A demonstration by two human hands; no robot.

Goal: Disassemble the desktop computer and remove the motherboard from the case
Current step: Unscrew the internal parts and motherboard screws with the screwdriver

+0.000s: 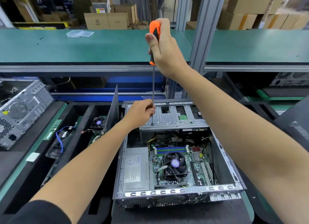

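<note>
An open desktop case (224,153) lies on its side in front of me. Inside it sits the green motherboard (197,173) with a black CPU fan (174,162), beside a grey power supply (133,168). A metal drive cage (173,119) spans the far end. My right hand (165,46) grips the orange-and-black handle of a long screwdriver (153,86) held upright. The tip rests on a screw at the cage's left corner. My left hand (139,113) pinches the lower shaft just above the cage.
A second grey computer case (18,113) lies at the left. Black foam trays (80,113) hold a removed fan card (98,123), a memory stick and blue cables. A side panel (113,110) stands upright between trays. A green shelf (83,46) runs across above.
</note>
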